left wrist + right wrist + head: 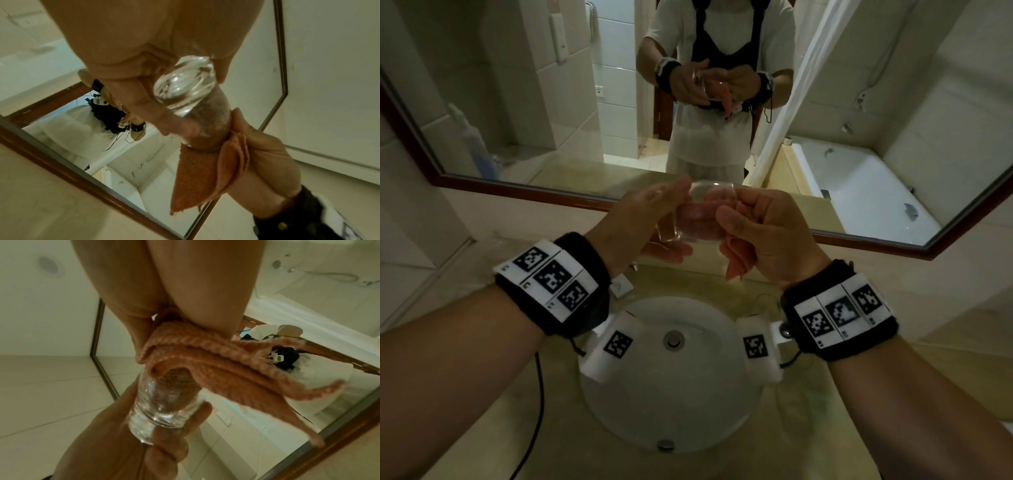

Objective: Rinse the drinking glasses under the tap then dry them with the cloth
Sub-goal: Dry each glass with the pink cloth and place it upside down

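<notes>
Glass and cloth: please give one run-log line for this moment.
step: drying | left hand: holds glass | right hand: pushes cloth inside

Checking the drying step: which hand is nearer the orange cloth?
Right. The right hand grips the orange cloth, pushing it into the clear glass; the left hand holds only the glass.

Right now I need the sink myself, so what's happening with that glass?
A person stands at the mirror above the sink, drying a glass. The left hand grips the glass near its thick base, holding it on its side. The right hand has pushed part of an orange cloth into its mouth; the rest hangs out. No water shows running, so the rinse looks done.
</notes>
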A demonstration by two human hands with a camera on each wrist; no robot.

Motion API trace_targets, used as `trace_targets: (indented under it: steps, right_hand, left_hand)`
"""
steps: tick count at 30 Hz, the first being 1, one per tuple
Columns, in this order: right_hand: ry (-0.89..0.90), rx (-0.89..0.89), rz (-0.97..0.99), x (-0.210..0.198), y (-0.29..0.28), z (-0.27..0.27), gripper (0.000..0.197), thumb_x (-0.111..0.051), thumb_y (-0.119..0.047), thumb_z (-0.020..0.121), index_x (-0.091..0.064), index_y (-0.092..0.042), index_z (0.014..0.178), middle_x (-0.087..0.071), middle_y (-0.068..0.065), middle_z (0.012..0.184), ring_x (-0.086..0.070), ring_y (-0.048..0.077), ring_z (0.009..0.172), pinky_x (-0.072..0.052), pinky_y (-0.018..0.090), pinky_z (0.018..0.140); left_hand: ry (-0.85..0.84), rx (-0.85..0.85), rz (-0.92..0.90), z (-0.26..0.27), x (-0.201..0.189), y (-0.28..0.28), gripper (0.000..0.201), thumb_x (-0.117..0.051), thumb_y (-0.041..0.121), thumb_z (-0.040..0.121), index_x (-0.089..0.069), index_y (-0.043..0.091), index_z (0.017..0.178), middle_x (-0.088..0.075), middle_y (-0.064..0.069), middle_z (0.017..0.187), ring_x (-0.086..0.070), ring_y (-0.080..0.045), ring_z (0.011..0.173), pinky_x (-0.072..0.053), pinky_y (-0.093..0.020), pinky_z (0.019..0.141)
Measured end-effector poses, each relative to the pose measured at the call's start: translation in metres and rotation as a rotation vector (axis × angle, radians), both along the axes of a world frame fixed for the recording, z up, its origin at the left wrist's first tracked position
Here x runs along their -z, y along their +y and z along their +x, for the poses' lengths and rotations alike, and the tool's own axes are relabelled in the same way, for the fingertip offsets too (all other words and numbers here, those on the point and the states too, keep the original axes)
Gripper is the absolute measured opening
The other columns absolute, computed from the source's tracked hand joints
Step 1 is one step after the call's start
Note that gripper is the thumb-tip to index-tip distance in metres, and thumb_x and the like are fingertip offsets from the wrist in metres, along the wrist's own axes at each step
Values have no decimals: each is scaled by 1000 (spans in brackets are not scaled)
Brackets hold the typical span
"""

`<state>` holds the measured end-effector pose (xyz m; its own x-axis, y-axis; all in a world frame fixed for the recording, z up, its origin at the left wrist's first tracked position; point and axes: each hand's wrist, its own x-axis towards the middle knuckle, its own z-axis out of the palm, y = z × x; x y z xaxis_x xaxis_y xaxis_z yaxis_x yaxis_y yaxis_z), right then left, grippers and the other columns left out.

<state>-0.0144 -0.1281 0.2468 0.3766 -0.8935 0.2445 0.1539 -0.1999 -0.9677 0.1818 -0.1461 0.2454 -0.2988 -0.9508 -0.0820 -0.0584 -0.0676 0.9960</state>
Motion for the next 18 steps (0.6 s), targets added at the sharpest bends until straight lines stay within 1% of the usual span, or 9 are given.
trace_targets:
  steps: [1,2,4,8,12,14,15,16,18]
  right_hand:
    - [4,-15,-6,0,1,1,19,-59,-12,91,-73,-15,104,-74,13,76,-44,27,35,-37,30,34]
    - [7,-29,-3,0,1,1,19,-60,-13,91,-74,-16,104,-75,11,77,-42,29,35,-36,32,34]
    - [7,-52,27,1,-1,-3,20,-63,-16,89,-76,-18,105,-74,14,82,-39,37,40,-40,33,36]
    - [-12,-15,181,3,-3,-12,22,-63,-17,87,-78,-17,102,-72,14,82,-53,26,51,-51,32,44]
    - [-109,23,282,4,-4,-11,30,-62,-12,84,-69,-1,112,-73,13,84,-59,22,57,-54,28,49]
    - [-116,45,257,4,-3,-10,32,-67,-16,82,-70,-1,111,-72,14,85,-60,19,56,-53,26,49]
    - [-114,48,230,3,-2,-9,35,-70,-19,80,-71,-2,110,-71,17,86,-60,22,55,-52,26,47]
    - [-102,39,194,3,-1,-8,37,-72,-21,79,-71,-2,111,-69,25,88,-59,30,54,-50,27,46]
    - [-46,-7,88,1,3,-5,36,-68,-19,86,-68,0,117,-61,46,97,-47,45,46,-42,32,39]
  left_hand:
    - [-16,0,-8,0,0,0,58,-57,58,82,-63,15,120,-72,-15,103,-72,-23,70,-59,-30,58]
    - [-36,-1,-55,1,0,-1,49,-59,52,86,-63,14,118,-72,-14,99,-71,-22,67,-58,-29,56]
    - [-86,17,-200,3,0,-2,37,-66,39,87,-62,17,116,-70,-11,103,-73,-22,73,-60,-29,61]
    - [-328,60,-584,9,6,-5,60,-88,32,68,-57,28,120,-63,2,120,-68,-18,99,-61,-37,80]
    - [-440,31,-813,7,9,-4,72,-91,28,62,-56,27,125,-64,1,122,-64,-18,108,-58,-44,88]
    - [-385,49,-768,6,8,-5,76,-91,33,62,-54,23,128,-61,4,125,-62,-12,111,-58,-38,90]
    - [-334,64,-669,6,6,-4,79,-88,41,63,-51,22,130,-59,6,126,-62,-8,111,-58,-33,88]
    - [-271,79,-516,5,2,-3,83,-83,53,63,-48,22,132,-57,6,127,-63,-8,110,-59,-30,85]
    - [-140,119,-143,3,-4,0,82,-65,72,69,-48,23,132,-62,-3,124,-69,-20,102,-61,-34,77]
